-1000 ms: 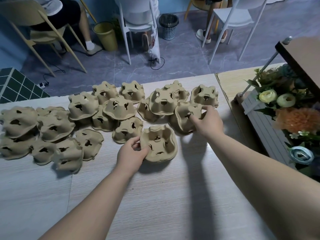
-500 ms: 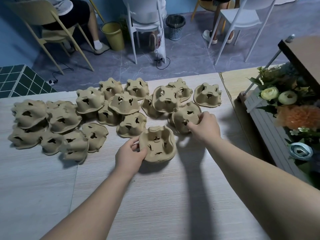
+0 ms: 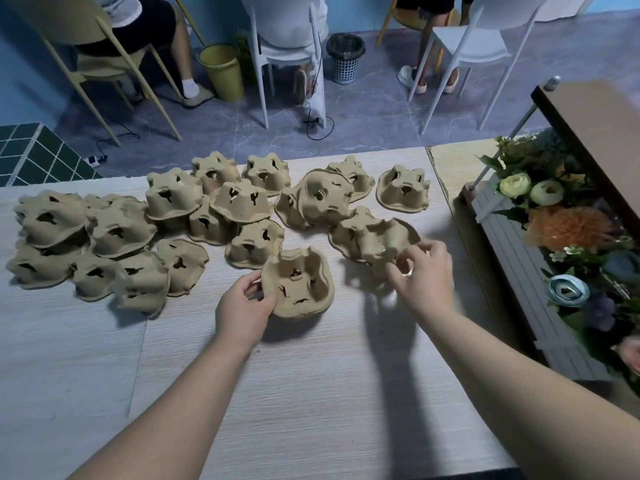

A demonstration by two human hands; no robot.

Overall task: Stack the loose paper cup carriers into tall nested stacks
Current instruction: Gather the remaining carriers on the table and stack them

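Trouble looks likeliest at the right hand (image 3: 420,271), whose fingertip grip on a tilted carrier (image 3: 384,240) could snag its neighbour, while the left hand (image 3: 242,306) grips the upturned base carrier (image 3: 299,284).

Left hand (image 3: 242,308) holds an upturned carrier (image 3: 298,284) on the table (image 3: 311,393); right hand (image 3: 420,277) pinches a blurred carrier (image 3: 384,242).

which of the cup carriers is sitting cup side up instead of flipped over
The cup carrier nearest the person, held at its left edge by the left hand. Its hollows face up; the others on the table show domed undersides.
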